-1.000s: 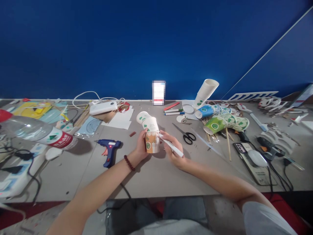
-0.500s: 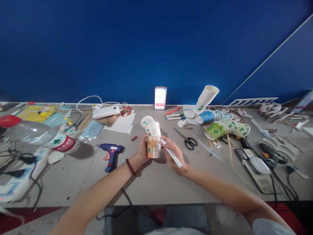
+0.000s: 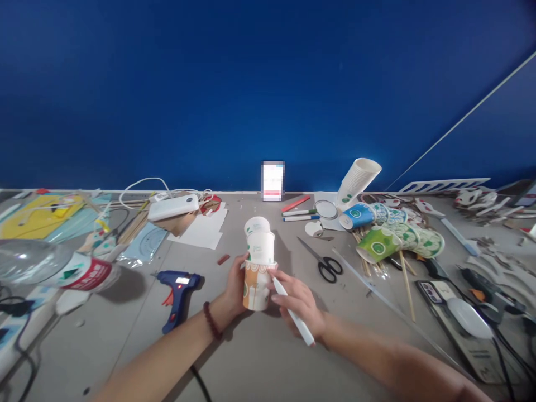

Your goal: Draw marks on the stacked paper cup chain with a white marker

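My left hand is wrapped round an orange and white patterned paper cup from its left side. White paper cups with green marks rise from its top, joined in a slightly bent row. A white marker pen is pinched in my right hand, slanting up to the left. Its upper end meets or nearly meets the cup's right side near the rim; the tip is hard to make out.
Left of my hands lie a blue glue gun and a plastic bottle. To the right are black-handled scissors, capped markers, green cups, blue cups and a phone. A tall cup stack leans behind.
The camera view has shifted, so the desk sits lower in the picture. The cup row now looks straighter and more upright. Both hands keep their hold on the cup and the marker pen.
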The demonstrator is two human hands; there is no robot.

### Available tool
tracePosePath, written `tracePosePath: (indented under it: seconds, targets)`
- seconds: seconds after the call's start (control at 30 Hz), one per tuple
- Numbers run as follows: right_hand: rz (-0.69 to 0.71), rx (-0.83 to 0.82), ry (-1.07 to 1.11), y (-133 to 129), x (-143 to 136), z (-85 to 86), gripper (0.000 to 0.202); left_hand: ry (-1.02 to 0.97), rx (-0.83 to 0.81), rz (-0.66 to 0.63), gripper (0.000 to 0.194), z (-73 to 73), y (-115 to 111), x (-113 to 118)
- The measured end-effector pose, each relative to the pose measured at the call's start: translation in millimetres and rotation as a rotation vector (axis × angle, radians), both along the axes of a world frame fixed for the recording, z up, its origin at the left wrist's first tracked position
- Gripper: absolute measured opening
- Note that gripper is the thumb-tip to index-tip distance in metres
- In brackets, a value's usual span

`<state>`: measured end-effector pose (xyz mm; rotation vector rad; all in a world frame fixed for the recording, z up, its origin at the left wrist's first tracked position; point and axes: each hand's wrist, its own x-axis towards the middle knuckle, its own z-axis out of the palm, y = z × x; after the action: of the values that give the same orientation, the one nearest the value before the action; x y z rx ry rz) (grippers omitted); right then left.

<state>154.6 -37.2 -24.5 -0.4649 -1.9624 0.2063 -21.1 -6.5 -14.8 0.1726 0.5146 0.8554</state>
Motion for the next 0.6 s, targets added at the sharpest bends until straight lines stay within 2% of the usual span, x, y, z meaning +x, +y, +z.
tracePosePath:
  seconds: [0.13, 0.27, 0.43, 0.6]
  targets:
    - [0.004, 0.038, -0.034, -3.7, -0.1, 1.6, 0.025, -0.063, -0.003, -0.044, 0.049, 3.9, -2.0, 0.1]
    - [0.02, 0.035, -0.017, -3.7, 0.3, 4.7, 0.028, -0.052, -0.022, -0.02, 0.051, 3.0, -2.4, -0.3]
    - [0.04, -0.051, 0.037, -2.6, 2.3, 6.1, 0.036, 0.065, 0.016, -0.009, 0.065, -0.3, -1.6, 2.0]
    - [0.008, -0.249, 0.148, -4.1, 4.1, 2.9, 0.038, 0.156, 0.073, 0.1, 0.066, 6.5, -1.3, 6.6]
